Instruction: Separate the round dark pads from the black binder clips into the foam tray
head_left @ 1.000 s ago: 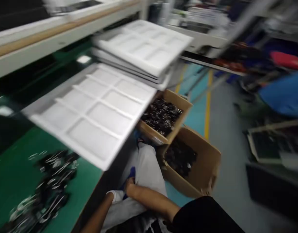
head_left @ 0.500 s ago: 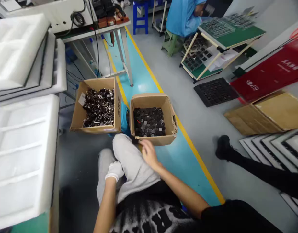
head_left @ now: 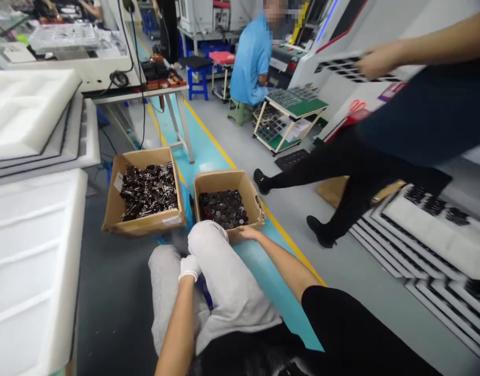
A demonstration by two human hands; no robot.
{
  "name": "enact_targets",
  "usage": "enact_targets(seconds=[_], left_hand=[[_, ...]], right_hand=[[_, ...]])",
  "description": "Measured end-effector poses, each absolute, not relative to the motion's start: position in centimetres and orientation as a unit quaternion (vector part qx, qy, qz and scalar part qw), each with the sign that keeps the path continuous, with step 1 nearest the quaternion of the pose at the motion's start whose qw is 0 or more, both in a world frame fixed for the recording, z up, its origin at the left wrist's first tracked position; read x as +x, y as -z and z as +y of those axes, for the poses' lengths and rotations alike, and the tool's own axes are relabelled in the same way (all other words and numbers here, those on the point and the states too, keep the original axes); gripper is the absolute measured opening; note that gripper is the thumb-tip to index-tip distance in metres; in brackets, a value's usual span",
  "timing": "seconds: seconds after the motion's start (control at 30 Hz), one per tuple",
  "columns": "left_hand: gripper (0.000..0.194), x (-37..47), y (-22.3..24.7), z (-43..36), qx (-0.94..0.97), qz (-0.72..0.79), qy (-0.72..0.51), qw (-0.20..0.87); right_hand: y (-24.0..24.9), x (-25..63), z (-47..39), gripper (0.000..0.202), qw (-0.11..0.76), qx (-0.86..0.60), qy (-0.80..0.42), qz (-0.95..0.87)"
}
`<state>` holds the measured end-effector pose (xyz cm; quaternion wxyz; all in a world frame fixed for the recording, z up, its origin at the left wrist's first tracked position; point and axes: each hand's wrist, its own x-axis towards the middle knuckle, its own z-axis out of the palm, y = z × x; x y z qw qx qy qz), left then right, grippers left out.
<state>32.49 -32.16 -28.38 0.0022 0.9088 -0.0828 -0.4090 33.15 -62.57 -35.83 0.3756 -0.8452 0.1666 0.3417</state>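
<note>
My right hand (head_left: 248, 232) is at the near rim of a cardboard box (head_left: 255, 209), its fingers closed over the edge. Inside that box lies a heap of dark round discs (head_left: 224, 208), with a small red piece among them. My left hand (head_left: 189, 267), in a white glove, rests against the inner side of my right thigh; its fingers are mostly hidden, and I see nothing held in it. Left of the discs stands a second cardboard box (head_left: 146, 225), full of black binder clips (head_left: 150, 190) with shiny wire handles.
White foam trays (head_left: 32, 115) are stacked at my left. A person in dark clothes (head_left: 412, 120) walks close on the right, holding a black grid tray (head_left: 345, 68). Behind them are more stacked trays (head_left: 439, 235). A person in blue (head_left: 251, 62) sits by a cart (head_left: 295, 107).
My view has tilted up. My right hand has moved from beside the disc box's near corner onto its rim. The walking person has come into view on the right.
</note>
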Motion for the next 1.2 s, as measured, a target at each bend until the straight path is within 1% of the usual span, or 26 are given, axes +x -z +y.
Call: enact_targets(seconds=[0.13, 0.27, 0.37, 0.43, 0.47, 0.53, 0.6, 0.67, 0.73, 0.77, 0.83, 0.93, 1.07, 1.1, 1.2], left_hand=[[0.043, 32.9, 30.1, -33.7, 0.908, -0.118, 0.402, 0.001], [0.046, 33.8, 31.4, -34.4, 0.914, -0.139, 0.382, 0.001], [0.044, 33.9, 32.0, -35.2, 0.916, -0.153, 0.372, -0.006], [0.045, 33.5, 32.4, -36.3, 0.919, -0.166, 0.358, -0.008], [0.048, 33.3, 32.6, -37.0, 0.922, -0.176, 0.345, -0.005], [0.061, 32.9, 33.2, -38.6, 0.929, -0.202, 0.311, 0.008], [0.071, 33.0, 33.9, -40.1, 0.933, -0.225, 0.28, 0.022], [0.071, 33.7, 34.7, -41.6, 0.936, -0.239, 0.253, 0.055], [0.065, 35.3, 35.9, -43.2, 0.934, -0.244, 0.221, 0.139], [0.062, 36.3, 36.7, -44.0, 0.928, -0.237, 0.218, 0.189], [0.059, 39.0, 38.7, -45.8, 0.921, -0.215, 0.236, 0.225], [0.057, 43.9, 42.8, -48.6, 0.924, -0.13, 0.26, 0.25], [0.058, 51.6, 48.8, -50.6, 0.923, 0.049, 0.263, 0.278], [0.058, 53.6, 50.2, -50.7, 0.919, 0.092, 0.257, 0.284], [0.059, 59.8, 54.4, -50.3, 0.906, 0.189, 0.231, 0.301]], right_hand=[[32.7, 36.6, -65.8, 0.038, 0.372, -0.856, -0.327, 0.147], [29.2, 40.6, -69.0, 0.038, 0.343, -0.885, -0.299, 0.103], [27.8, 42.0, -70.2, 0.036, 0.293, -0.901, -0.311, 0.081], [27.9, 41.7, -69.8, 0.035, 0.248, -0.907, -0.331, 0.078], [28.4, 41.2, -69.1, 0.035, 0.225, -0.909, -0.342, 0.078], [30.1, 39.7, -67.4, 0.039, 0.187, -0.911, -0.358, 0.078], [32.4, 37.8, -65.5, 0.049, 0.169, -0.913, -0.363, 0.072], [34.8, 36.3, -63.9, 0.054, 0.17, -0.912, -0.368, 0.061], [36.9, 35.6, -63.1, 0.051, 0.182, -0.904, -0.383, 0.055], [37.9, 35.7, -63.1, 0.052, 0.19, -0.898, -0.394, 0.055], [39.8, 36.8, -63.4, 0.056, 0.206, -0.884, -0.414, 0.062], [43.0, 40.2, -64.7, 0.059, 0.232, -0.864, -0.439, 0.08], [48.5, 46.3, -67.1, 0.042, 0.268, -0.838, -0.461, 0.118], [50.0, 48.0, -67.7, 0.041, 0.275, -0.835, -0.458, 0.132], [55.0, 53.5, -69.9, 0.051, 0.296, -0.834, -0.425, 0.191]])
